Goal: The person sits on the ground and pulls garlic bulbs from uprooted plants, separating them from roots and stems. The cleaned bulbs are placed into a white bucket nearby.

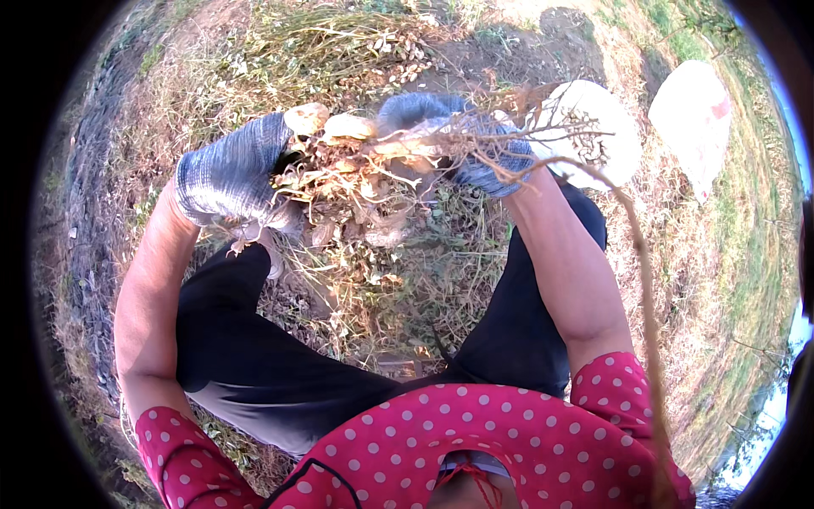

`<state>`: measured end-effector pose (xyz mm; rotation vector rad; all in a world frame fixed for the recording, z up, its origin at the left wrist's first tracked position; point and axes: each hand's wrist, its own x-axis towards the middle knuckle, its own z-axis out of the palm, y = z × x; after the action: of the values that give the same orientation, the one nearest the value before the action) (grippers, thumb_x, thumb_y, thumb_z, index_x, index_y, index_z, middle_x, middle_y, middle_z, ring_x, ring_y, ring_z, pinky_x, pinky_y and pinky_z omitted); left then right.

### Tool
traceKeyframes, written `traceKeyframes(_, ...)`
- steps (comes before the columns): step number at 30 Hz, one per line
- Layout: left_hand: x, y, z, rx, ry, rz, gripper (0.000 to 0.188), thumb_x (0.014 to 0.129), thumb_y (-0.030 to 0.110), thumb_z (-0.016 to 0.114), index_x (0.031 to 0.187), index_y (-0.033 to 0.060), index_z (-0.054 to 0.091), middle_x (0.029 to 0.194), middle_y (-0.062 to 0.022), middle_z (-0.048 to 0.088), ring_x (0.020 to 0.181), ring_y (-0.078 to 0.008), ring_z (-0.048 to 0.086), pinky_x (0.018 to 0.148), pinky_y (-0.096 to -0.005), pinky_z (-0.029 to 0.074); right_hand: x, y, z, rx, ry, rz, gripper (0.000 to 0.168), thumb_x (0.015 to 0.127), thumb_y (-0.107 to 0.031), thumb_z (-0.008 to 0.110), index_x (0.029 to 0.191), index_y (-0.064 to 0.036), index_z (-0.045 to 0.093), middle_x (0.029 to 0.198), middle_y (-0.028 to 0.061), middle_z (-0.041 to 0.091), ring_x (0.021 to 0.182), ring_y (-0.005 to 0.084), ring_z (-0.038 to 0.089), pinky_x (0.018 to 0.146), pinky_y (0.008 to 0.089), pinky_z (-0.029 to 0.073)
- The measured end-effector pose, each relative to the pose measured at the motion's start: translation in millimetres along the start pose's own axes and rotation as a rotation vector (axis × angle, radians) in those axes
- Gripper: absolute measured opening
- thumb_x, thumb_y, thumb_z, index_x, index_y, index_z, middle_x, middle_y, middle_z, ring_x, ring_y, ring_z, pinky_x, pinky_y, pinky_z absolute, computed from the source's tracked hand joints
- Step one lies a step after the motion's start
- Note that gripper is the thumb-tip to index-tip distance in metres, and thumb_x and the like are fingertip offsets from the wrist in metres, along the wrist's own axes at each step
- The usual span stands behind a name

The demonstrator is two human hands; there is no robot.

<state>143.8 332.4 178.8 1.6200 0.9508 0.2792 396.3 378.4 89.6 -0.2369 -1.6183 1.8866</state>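
Observation:
Both of my hands wear grey knitted gloves and are raised in front of me. Between them hangs a dried peanut plant (356,172) with roots, stems and peanut pods on it. My left hand (238,168) is closed around the plant's leafy, pod-bearing side. My right hand (461,143) grips the root and stem part, its fingers curled over it. Thin brown stems reach past my right hand, and one long stem curves down along my right arm. Just beyond my right hand stands a white bucket (620,143) with loose peanuts (582,137) in it.
A heap of pulled peanut plants (299,51) lies on the ground ahead, with loose pods (407,57) at its right end. A white sack (692,118) stands to the right of the bucket. Dry grass and plant litter cover the ground between my legs.

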Motion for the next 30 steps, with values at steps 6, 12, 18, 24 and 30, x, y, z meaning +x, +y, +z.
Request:
traceKeyframes(6,8,-10,-1,0.276,-0.07,-0.172,0.092,0.04,0.014,0.09,0.121,0.0039,0.05,0.113,-0.007,0.059,0.101,-0.0136,0.054,0.089,-0.0295,0.043,1,-1,17,-0.556,0.021,0.175,0.028,0.08,-0.019,0.065,0.105,-0.007,0.056,0.093,0.0063,0.061,0.083,0.0156,0.057,0.071,0.0289,0.048)
traceKeyframes(12,10,-13,-3,0.264,-0.079,-0.202,0.088,0.043,0.017,0.09,0.12,0.0038,0.051,0.11,-0.0054,0.06,0.099,-0.012,0.055,0.089,-0.0303,0.044,7,28,11,-0.888,-0.039,0.108,0.029,0.083,-0.01,0.059,0.111,-0.008,0.054,0.091,0.0053,0.063,0.078,0.0178,0.06,0.065,0.031,0.049)
traceKeyframes(18,10,-10,-1,0.204,-0.082,-0.096,0.085,0.045,0.019,0.089,0.12,0.0036,0.051,0.11,-0.0059,0.06,0.1,-0.0128,0.055,0.09,-0.0307,0.044,-2,21,1,-0.313,0.01,0.215,0.034,0.084,-0.008,0.058,0.118,-0.008,0.054,0.102,0.0068,0.063,0.091,0.0167,0.061,0.081,0.0282,0.052)
traceKeyframes(24,8,7,3,0.016,-0.074,-0.079,0.08,0.05,-0.005,0.075,0.125,0.0037,0.047,0.112,-0.0052,0.059,0.1,-0.0119,0.053,0.09,-0.0289,0.044,-6,34,-14,-0.092,0.016,0.157,0.035,0.088,-0.026,0.054,0.117,-0.006,0.055,0.105,0.0093,0.062,0.091,0.0197,0.062,0.078,0.0284,0.052)
traceKeyframes(30,6,6,-2,0.092,-0.031,-0.053,0.087,0.051,0.0,0.079,0.129,0.0042,0.042,0.118,-0.0051,0.056,0.106,-0.0129,0.051,0.094,-0.0295,0.04,-10,21,-6,-0.57,0.134,0.059,0.045,0.086,-0.033,0.055,0.123,-0.009,0.05,0.124,0.0095,0.05,0.112,0.0232,0.048,0.096,0.0357,0.039)
